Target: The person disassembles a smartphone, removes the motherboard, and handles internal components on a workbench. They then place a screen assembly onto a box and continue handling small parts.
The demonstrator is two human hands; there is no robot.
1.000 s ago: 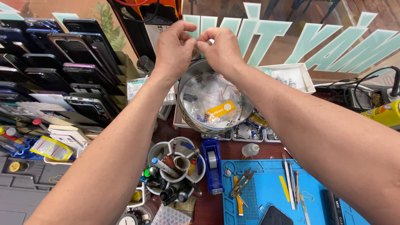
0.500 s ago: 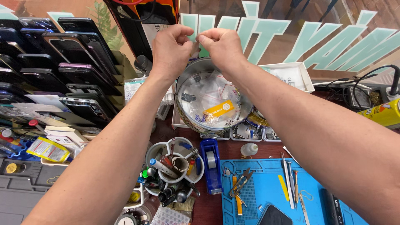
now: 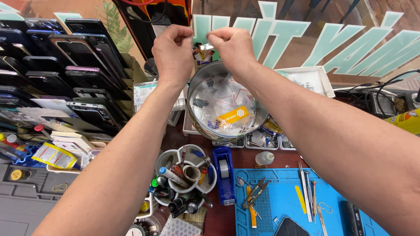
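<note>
Fingers of left hand and right hand pinch something small, mostly hidden, above round tin.

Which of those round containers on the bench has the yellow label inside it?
The big round tin right below the raised hands: it holds clear bags, one with a yellow label. The white cups nearer the person hold only pens and tools.

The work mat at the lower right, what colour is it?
Bright blue; the work mat with tweezers and small tools on it shows best in the head view.
</note>
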